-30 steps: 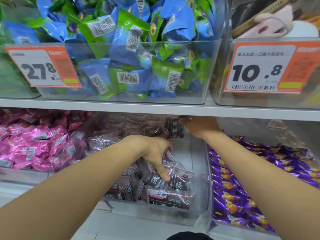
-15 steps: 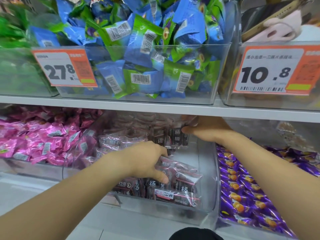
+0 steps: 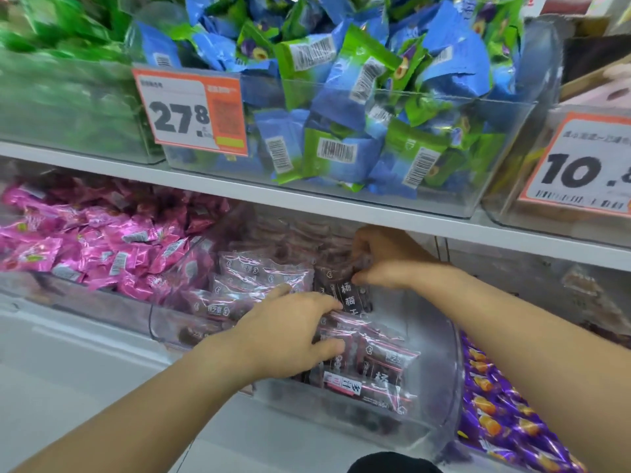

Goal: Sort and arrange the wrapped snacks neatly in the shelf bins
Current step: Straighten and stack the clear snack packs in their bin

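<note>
A clear plastic bin [image 3: 440, 380] on the lower shelf holds several dark maroon wrapped snacks [image 3: 382, 377] with white characters. My left hand [image 3: 290, 336] lies on the packets in the front half of the bin, its fingers spread and its thumb against a packet's edge. My right hand [image 3: 386, 261] reaches deeper under the upper shelf and pinches an upright dark packet [image 3: 348, 297] by its top edge. More of the same packets [image 3: 259, 278] lie stacked to the left, at the back of the bin.
Pink wrapped snacks [image 3: 85, 244] fill the bin to the left, purple ones [image 3: 505, 418] the bin to the right. Above the white shelf board [image 3: 307, 199], a clear bin of blue-green packets [image 3: 358, 107] carries a 27.8 price tag [image 3: 191, 114]; a 10.8 tag [image 3: 580, 169] hangs at right.
The view has shifted left and closer. My left hand slid up over the front packets. My right hand lowered its grip onto the upright dark packet.
</note>
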